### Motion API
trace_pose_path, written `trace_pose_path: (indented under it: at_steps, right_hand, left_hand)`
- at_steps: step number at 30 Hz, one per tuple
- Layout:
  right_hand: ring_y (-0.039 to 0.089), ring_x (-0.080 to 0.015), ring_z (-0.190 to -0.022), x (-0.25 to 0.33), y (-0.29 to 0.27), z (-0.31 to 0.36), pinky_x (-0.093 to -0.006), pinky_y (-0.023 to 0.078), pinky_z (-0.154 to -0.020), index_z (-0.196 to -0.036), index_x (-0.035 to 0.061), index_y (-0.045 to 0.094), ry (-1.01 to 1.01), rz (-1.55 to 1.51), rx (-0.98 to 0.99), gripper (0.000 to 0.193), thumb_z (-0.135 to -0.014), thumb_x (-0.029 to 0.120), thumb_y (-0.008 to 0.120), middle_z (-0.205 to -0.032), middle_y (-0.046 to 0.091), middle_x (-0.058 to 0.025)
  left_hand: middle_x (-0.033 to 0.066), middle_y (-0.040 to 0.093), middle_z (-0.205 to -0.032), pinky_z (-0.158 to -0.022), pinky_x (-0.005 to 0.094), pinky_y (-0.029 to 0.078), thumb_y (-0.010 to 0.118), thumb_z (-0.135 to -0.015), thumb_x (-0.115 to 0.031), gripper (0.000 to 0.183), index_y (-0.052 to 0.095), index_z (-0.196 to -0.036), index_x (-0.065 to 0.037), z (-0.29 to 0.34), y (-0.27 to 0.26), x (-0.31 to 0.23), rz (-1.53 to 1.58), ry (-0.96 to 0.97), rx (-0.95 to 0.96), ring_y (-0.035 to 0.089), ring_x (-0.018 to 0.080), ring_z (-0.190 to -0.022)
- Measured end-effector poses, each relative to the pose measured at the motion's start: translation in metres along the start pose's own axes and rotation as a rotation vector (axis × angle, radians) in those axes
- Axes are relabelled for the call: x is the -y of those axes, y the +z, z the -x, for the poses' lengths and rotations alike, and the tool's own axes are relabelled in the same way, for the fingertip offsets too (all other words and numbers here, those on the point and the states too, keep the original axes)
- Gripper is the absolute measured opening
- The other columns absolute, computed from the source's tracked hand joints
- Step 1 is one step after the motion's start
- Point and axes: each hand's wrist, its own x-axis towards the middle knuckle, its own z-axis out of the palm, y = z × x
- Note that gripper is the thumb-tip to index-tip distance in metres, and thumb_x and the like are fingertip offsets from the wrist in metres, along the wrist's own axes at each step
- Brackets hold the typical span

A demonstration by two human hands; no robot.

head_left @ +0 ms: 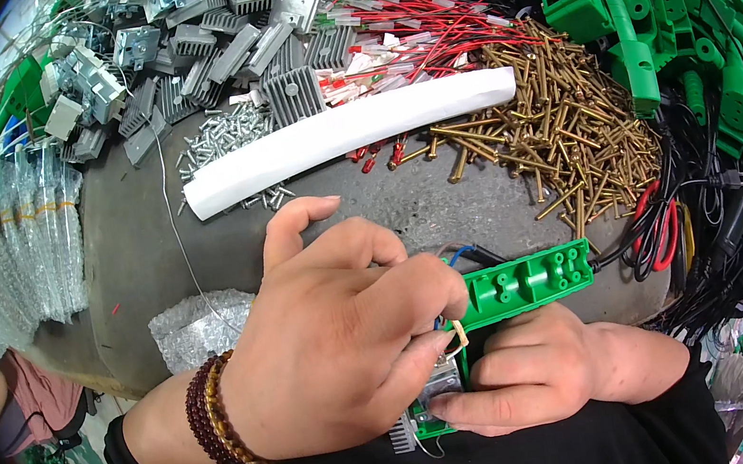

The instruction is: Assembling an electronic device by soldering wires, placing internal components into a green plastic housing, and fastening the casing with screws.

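My left hand, a beaded bracelet on its wrist, reaches across in front of me. Its thumb and index finger pinch a thin cream-coloured wire at the edge of a green plastic housing. My right hand closes around the housing's lower part from the right, its thumb on a shiny metal piece seated there. A grey finned heat sink sticks out below my left hand. Blue and dark wires bend above the housing, and a black cable leaves its right end. My fingers hide part of the interior.
A curved white strip lies across the dark table, between silver screws and brass screws. Behind are heat sinks and red-wired parts. Green housings pile up right; bubble-wrap bags lie left.
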Motion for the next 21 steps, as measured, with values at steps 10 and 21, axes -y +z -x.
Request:
trace_pose_path:
  at_steps: [10,21]
  right_hand:
    - [0.05,-0.0123,-0.056,0.0,-0.0077,-0.0016,-0.0282,0.043,-0.052,-0.103,0.007,0.074,-0.015,-0.038,0.087,0.022,-0.081,0.008,0.076,-0.07,0.051,0.0024]
    - [0.049,-0.0116,-0.054,0.0002,-0.0072,-0.0026,-0.0277,0.041,-0.05,-0.1,0.0063,0.075,-0.027,-0.053,0.083,0.018,-0.083,0.008,0.074,-0.069,0.052,0.0025]
  left_hand:
    - [-0.009,0.061,-0.072,-0.107,0.0515,0.026,0.076,-0.073,-0.013,0.024,0.067,-0.095,-0.017,0.0006,-0.0014,-0.0005,-0.004,0.003,0.008,0.058,0.0156,-0.093]
    - [-0.0062,0.059,-0.077,-0.106,0.0511,0.027,0.077,-0.072,-0.013,0.025,0.068,-0.095,-0.017,0.001,-0.0013,-0.0006,-0.008,0.006,0.009,0.059,0.0169,-0.09]
